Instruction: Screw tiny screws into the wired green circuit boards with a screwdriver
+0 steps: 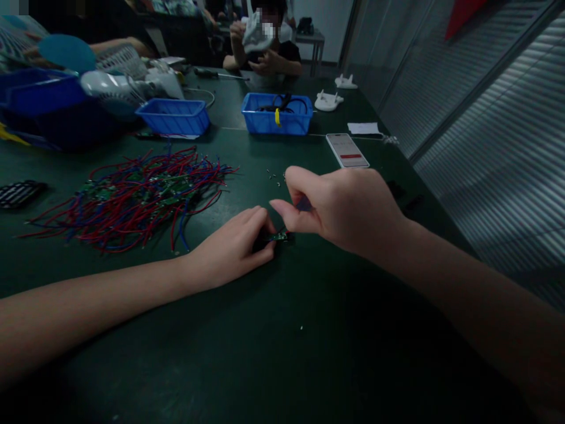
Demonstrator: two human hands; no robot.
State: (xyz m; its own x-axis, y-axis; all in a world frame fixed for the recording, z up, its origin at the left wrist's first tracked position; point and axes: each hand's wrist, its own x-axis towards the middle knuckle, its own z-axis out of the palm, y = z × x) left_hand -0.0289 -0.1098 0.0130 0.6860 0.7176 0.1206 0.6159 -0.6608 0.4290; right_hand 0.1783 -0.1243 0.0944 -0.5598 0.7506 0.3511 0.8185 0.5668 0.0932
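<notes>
A tiny pale speck (301, 328) lies nearest on the dark green table (212, 359). Beyond it, the person's left hand (233, 241) pinches a small circuit board (282, 236) between thumb and fingers. The right hand (348, 203) hovers just beside it, thumb and forefinger bent; whether they grip anything cannot be told. Leftward sprawls a heap of red and blue wires (145, 203); farther sit a phone (347, 151), 2 blue bins (260, 125) and a co-worker (291, 59).

Dim — lower edge nearly black.
</notes>
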